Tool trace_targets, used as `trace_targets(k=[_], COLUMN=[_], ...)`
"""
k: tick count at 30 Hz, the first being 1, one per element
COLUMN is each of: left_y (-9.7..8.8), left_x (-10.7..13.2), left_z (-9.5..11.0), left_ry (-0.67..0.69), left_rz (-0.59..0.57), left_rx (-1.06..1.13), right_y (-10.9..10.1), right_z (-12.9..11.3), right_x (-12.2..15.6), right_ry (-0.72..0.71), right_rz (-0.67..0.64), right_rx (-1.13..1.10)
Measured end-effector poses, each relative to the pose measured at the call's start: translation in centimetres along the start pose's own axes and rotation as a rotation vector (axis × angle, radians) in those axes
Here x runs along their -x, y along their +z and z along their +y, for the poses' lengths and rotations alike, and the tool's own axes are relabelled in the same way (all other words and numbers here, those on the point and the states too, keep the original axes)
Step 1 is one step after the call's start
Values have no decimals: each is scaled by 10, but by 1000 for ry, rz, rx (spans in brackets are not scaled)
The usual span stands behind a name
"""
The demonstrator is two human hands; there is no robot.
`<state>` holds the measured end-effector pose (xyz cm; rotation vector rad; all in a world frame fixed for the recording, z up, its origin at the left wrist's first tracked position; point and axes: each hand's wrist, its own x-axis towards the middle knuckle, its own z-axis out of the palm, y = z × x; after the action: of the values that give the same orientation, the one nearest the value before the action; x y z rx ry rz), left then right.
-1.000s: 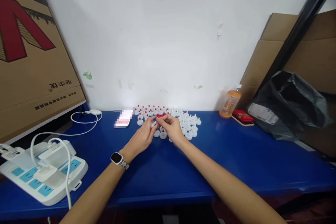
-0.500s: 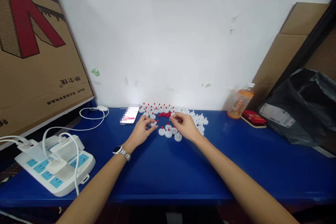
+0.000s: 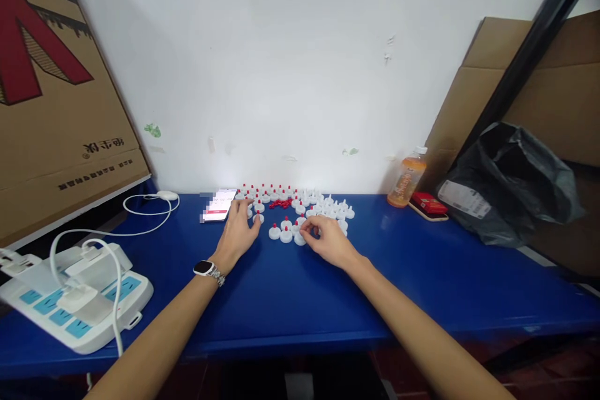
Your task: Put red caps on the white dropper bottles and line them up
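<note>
Several white nozzle caps with red tips [image 3: 285, 234] stand on the blue table. My left hand [image 3: 237, 231] is at the left of the group, its thumb and fingers apart. A white cap [image 3: 259, 219] stands at its thumb, and more caps are partly covered by its fingers. My right hand [image 3: 328, 240] has thumb and forefinger pinched at the top of a front white cap [image 3: 299, 239]. Whatever is between those fingertips is hidden. Behind, between the hands, lies a small pile of loose red tips [image 3: 280, 204].
White caps without red tips [image 3: 330, 206] crowd the right side. A lit phone [image 3: 220, 205] lies at left, beyond a power strip [image 3: 79, 306] with cables. At right are an orange drink bottle [image 3: 407, 180], a red box [image 3: 429, 203] and a dark plastic bag [image 3: 506, 194].
My left hand has moved left and spread its fingers; the red-tipped cap it held is out of its grip. The right hand has come from beside the red pile to a front cap. The view has shifted right.
</note>
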<state>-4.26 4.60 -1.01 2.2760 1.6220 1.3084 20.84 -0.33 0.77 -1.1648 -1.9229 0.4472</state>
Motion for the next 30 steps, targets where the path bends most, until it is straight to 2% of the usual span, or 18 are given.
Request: trace_targets(k=[2,4,7,10,13,17,19,21,24,30], left_y=[-4,-7,-6,-3,-2,-6,-7,-7,-5,-4], left_x=[1,4,7,8,7,4,2,1,1,1], left_z=[13,28,45,47,36,18,12,9,6,2], left_ry=[88,220,311,318,245,115,62,25,21,30], left_rz=[38,-46,-147,-206,-237,-216,-225,-251,-292,-309], left_rx=[70,144,157,122,86,107,110,106,98,70], right_y=[-1,1,11,21,24,21,22,25,32,40], right_z=[2,4,2,-6,-12,4,17,27,32,30], right_x=[-4,-9,-19,-29,-46,-82,-99,-111,-122,-136], right_ry=[62,129,159,86,-8,-57,-93,-148,-171,-154], right_rz=[109,182,122,19,-6,29,-83,-192,-282,-361], right_rx=[-131,-323,-568,-599,-438,53,368,585,719,802])
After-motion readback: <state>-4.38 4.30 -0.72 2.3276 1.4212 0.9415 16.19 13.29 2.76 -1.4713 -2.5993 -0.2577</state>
